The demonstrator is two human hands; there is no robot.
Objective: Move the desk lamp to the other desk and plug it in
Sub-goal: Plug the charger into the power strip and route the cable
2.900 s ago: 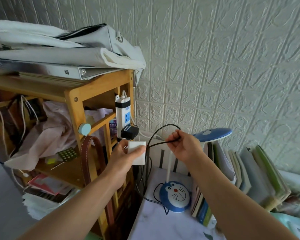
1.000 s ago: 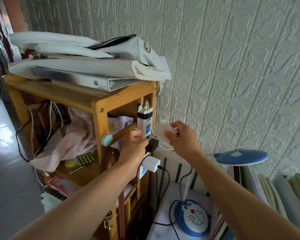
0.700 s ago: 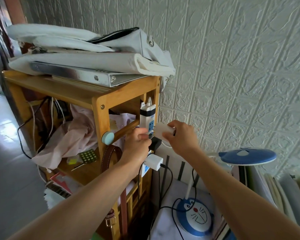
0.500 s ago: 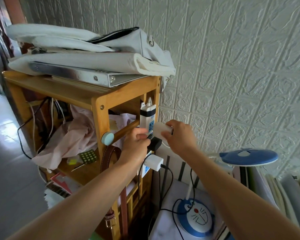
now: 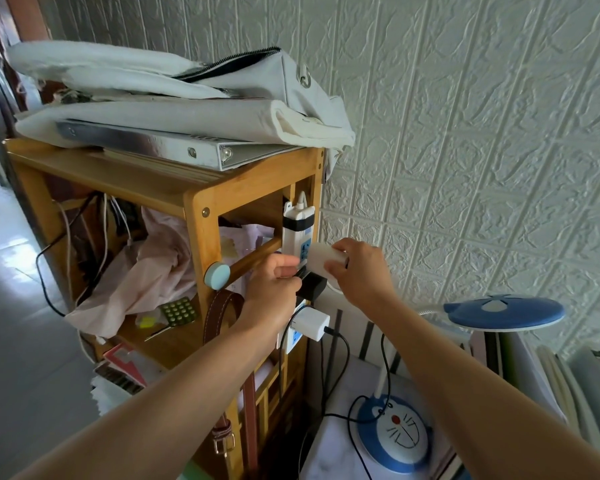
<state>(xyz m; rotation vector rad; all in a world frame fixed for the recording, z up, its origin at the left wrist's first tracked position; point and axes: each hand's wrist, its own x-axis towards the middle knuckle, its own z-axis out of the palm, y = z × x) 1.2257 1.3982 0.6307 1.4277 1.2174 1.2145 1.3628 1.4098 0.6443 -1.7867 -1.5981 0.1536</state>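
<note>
- Lamp (image 5: 394, 433) stands on the counter (image 5: 329, 455) at its left edge, beside the shelf (image 5: 194, 216); moving looks done.
- Step in hand: plugging in.
- Right hand (image 5: 359, 271) grips a white plug (image 5: 321, 263) at the power strip (image 5: 297, 237) on the shelf post.
- Left hand (image 5: 274, 289) closed on the strip, bracing it.
- Next: line the prongs with a free socket, push straight against the brace.

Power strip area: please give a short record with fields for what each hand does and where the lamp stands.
power strip: mounted upright on wooden shelf
left hand: steadying the strip, beside black adapter
right hand: holds white plug block against upper socket
white charger: plugged in lower down
lamp: on white desk, blue head level
</note>
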